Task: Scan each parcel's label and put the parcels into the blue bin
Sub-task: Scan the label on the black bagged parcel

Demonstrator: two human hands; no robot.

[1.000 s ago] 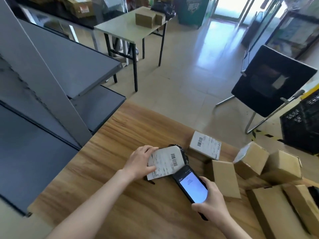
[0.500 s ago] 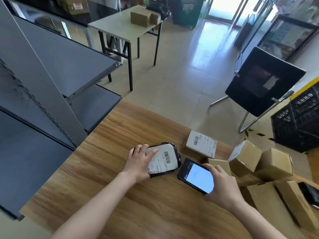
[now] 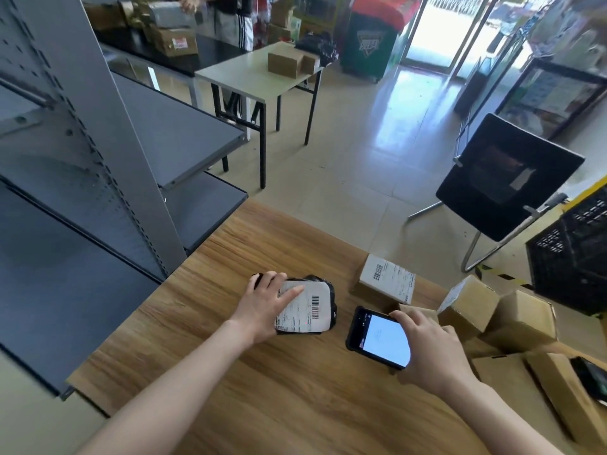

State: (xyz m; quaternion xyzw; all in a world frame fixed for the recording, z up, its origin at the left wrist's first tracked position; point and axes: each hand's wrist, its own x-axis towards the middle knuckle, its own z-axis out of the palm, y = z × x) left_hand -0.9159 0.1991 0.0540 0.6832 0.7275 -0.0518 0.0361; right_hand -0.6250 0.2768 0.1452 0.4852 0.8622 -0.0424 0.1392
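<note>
A black soft parcel (image 3: 317,307) with a white barcode label lies on the wooden table (image 3: 262,389). My left hand (image 3: 264,305) rests on its left side, fingers laid over the label. My right hand (image 3: 430,351) grips a handheld scanner (image 3: 377,336) with a lit screen, just right of the parcel and low over the table. A small box with a white label (image 3: 387,279) sits behind the scanner. Several brown cardboard boxes (image 3: 492,313) are piled at the right. No blue bin shows.
Grey metal shelving (image 3: 98,165) stands to the left of the table. A black chair (image 3: 505,178) and a black crate (image 3: 571,251) are at the right, beyond the table edge. A small table with boxes (image 3: 262,77) stands farther back, with a person behind it.
The scanner has moved from beside the label to the right and down toward the table. My left hand stays on the black parcel. The view has tilted up.
</note>
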